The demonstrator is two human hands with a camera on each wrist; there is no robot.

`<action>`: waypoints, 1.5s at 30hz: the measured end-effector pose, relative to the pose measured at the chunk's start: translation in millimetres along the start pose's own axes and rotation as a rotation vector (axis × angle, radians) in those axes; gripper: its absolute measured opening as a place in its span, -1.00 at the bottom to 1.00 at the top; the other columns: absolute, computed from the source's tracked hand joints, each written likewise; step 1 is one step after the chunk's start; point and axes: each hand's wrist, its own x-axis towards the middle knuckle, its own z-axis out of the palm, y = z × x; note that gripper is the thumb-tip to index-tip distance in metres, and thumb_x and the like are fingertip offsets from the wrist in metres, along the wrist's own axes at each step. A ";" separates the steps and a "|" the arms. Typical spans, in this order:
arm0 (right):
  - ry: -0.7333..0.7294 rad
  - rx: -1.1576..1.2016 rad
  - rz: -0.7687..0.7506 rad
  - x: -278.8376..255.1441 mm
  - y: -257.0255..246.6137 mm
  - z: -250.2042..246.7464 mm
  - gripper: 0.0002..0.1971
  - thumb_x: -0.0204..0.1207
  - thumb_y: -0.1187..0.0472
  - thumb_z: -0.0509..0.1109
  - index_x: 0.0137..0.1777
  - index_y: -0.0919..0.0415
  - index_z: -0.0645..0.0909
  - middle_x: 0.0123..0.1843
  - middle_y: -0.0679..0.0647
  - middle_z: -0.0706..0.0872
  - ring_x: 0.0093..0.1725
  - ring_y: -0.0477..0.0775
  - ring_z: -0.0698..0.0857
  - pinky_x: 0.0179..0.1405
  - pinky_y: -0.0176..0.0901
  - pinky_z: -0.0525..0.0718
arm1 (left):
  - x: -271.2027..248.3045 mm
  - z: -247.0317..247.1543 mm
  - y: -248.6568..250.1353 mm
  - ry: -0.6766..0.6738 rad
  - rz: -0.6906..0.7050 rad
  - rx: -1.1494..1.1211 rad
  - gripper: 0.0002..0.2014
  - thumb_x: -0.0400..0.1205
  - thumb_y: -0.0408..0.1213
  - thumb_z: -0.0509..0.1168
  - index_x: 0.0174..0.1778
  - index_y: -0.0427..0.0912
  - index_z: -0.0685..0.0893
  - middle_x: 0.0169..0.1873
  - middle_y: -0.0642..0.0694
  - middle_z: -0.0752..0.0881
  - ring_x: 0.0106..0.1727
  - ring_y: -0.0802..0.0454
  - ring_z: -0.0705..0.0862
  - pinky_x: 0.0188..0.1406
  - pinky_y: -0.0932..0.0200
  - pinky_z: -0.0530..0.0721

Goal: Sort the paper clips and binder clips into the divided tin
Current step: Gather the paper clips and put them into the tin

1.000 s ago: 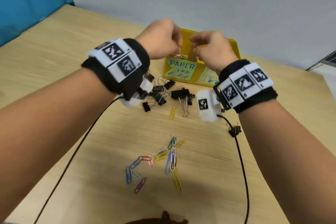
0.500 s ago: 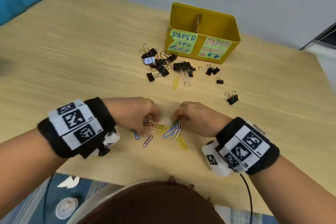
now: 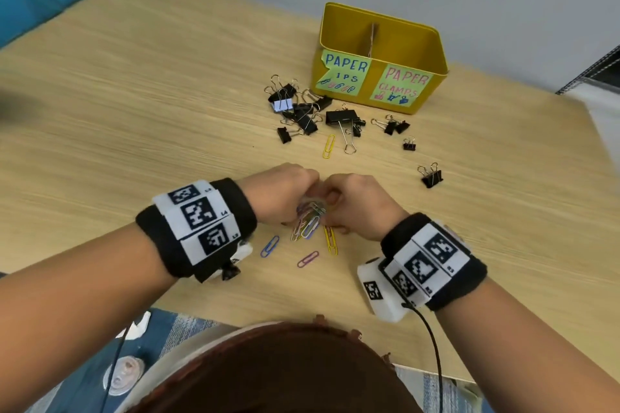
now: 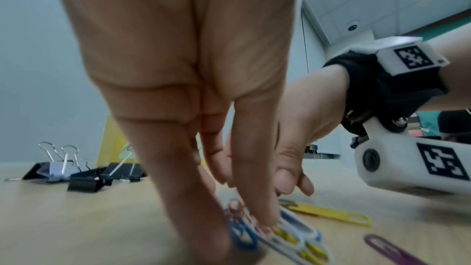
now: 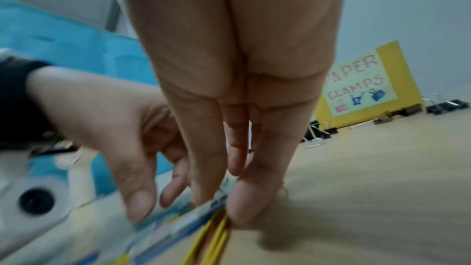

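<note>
1. The left hand and right hand meet at the middle of the head frame, low over the bench.
2. Both hands pinch one bunch of paper clips. It hangs between them, with its lower end at the bench.
3. Left grip: in the left wrist frame, the thumb and fingers press together on the bunch.
4. Right grip: in the right wrist frame, the fingertips are closed on the clips; that frame is blurred along its lower left.
5. Loose clips lie just below the hands in the head frame: a blue clip, a pink clip and a yellow clip partly under the right hand.
6. Another yellow clip lies alone above the hands, beside the binder clips.
7. The binder clips are scattered right of centre in the upper half, in front of the tin. One lone binder clip lies well to the right.
8. The tin stands at the upper right, yellow, with a divider down its middle.
9. Its front carries a label on the left reading "PAPER" with the second word partly torn, and one on the right reading "PAPER CLAMPS".
10. The contents of the tin cannot be seen from here.
</note>
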 end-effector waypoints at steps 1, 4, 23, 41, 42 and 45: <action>0.025 0.035 0.012 2.5 4.3 -5.2 -0.66 0.40 0.36 0.48 0.19 0.26 0.64 0.05 0.10 0.69 -0.10 0.03 0.66 -0.10 -0.17 0.69 | -2.6 -2.7 -1.3 -0.018 -0.021 -0.011 -0.56 0.38 -0.32 0.50 0.14 -0.18 0.53 -0.02 -0.12 0.60 -0.07 0.02 0.50 -0.18 0.25 0.37; 0.159 -0.060 -0.009 18.9 10.5 -21.4 -0.59 0.51 0.45 0.22 0.35 0.22 0.58 0.32 0.14 0.67 0.23 0.04 0.63 0.23 -0.28 0.51 | -13.9 -6.7 -0.1 -0.130 -0.032 0.068 -0.53 0.29 -0.08 0.58 -0.07 -0.15 0.50 -0.34 0.06 0.46 -0.23 0.05 0.47 -0.39 0.18 0.31; -0.011 -0.144 -0.040 -7.1 21.1 -5.5 -0.37 0.37 -0.06 0.49 0.42 0.14 0.47 0.31 0.13 0.51 0.30 0.10 0.51 0.37 -0.04 0.52 | 9.8 -17.9 0.6 -0.157 -0.017 0.040 -0.34 0.23 -0.16 0.62 0.20 -0.05 0.47 0.03 0.00 0.38 0.08 0.01 0.48 0.05 0.06 0.61; 0.059 -0.209 -0.192 10.0 6.5 11.8 -0.76 0.46 0.30 0.42 0.12 0.30 0.67 0.12 0.22 0.68 0.15 0.19 0.64 0.15 -0.13 0.53 | -3.3 9.2 9.1 0.024 -0.030 0.123 -0.79 0.61 -0.46 0.17 0.12 -0.29 0.62 0.04 -0.25 0.71 0.06 -0.16 0.69 -0.15 0.18 0.47; 0.058 -0.215 -0.206 11.0 7.3 11.1 -0.77 0.47 0.30 0.41 0.12 0.30 0.67 0.11 0.22 0.69 0.15 0.20 0.65 0.15 -0.12 0.52 | -2.6 8.4 9.2 0.031 -0.024 0.140 -0.80 0.61 -0.45 0.16 0.09 -0.28 0.63 0.02 -0.24 0.71 0.04 -0.15 0.69 -0.18 0.18 0.46; 0.016 -0.231 -0.227 15.4 11.3 9.0 -0.77 0.49 0.26 0.40 0.13 0.27 0.68 0.11 0.20 0.71 0.16 0.16 0.65 0.16 -0.13 0.53 | 1.0 4.7 7.0 0.022 -0.022 0.167 -0.84 0.60 -0.40 0.20 0.03 -0.27 0.64 -0.04 -0.23 0.71 0.00 -0.16 0.69 -0.22 0.16 0.44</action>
